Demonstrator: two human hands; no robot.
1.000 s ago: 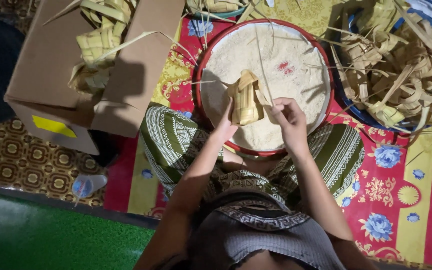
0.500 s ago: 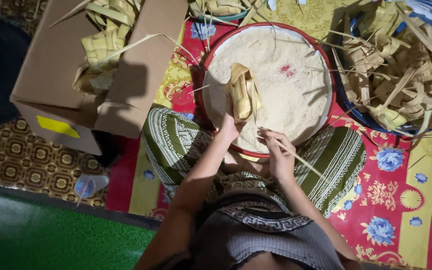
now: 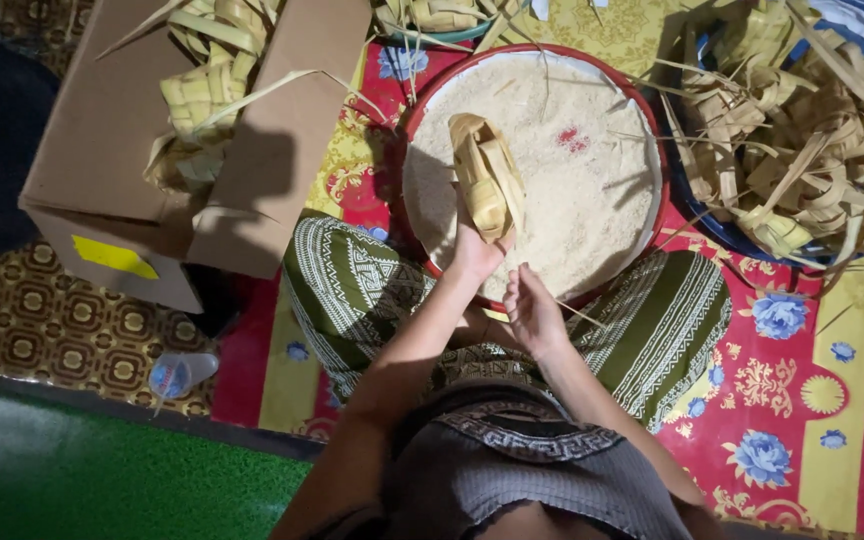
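Left hand (image 3: 474,255) grips woven leaf pouch (image 3: 487,180); right hand (image 3: 532,310) seemingly pinches its strip.

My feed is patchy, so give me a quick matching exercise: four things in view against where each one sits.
Things:
1. woven leaf pouch
2. cardboard box
3. plastic bottle
4. rice basin

Places:
A. on the patterned floor, lower left
B. in the left hand
C. in front of the knees
D. upper left, holding leaf pouches

Pairs: 1-B, 2-D, 3-A, 4-C

Left hand (image 3: 474,252) raised, fingers closed; right hand (image 3: 535,312) lower, pinching, forearms converging.
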